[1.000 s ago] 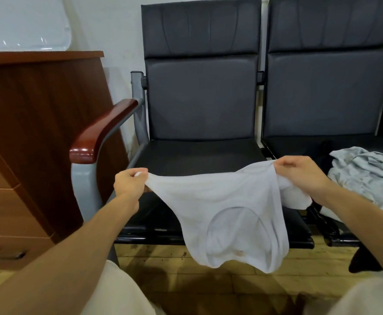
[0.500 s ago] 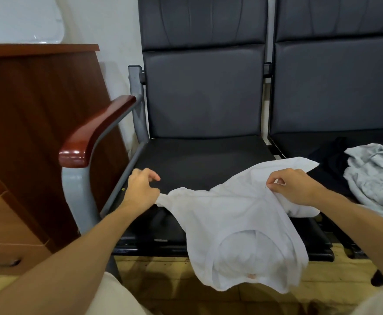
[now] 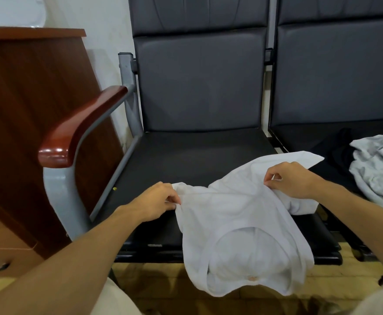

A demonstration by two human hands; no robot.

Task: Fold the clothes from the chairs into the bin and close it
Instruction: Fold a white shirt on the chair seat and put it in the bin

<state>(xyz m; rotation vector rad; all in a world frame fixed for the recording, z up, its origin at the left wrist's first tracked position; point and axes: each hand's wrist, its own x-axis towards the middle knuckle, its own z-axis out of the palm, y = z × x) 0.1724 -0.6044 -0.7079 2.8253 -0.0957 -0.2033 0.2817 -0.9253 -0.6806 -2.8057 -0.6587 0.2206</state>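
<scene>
Left hand point(image 3: 156, 201): fingers point(image 3: 172, 199) pinch the white shirt's point(image 3: 238, 223) left edge;
Right hand point(image 3: 292, 180): fingers point(image 3: 270, 182) pinch a fold near its upper right;
White shirt: thin, creased; spread partly on the black chair seat point(image 3: 186, 160); round neckline hangs over the front edge;
Neighbouring seat point(image 3: 299, 137): crumpled grey garment point(image 3: 379, 173) beside a black garment point(image 3: 342, 153)

I take this for an office or waiting area: linked black padded chairs point(image 3: 199, 83) on a grey metal frame with a polished wooden armrest point(image 3: 77, 128), a reddish wooden cabinet point(image 3: 31, 110) with drawers beside them, a plain white wall point(image 3: 104, 23) and a wooden floor point(image 3: 156, 277).
</scene>
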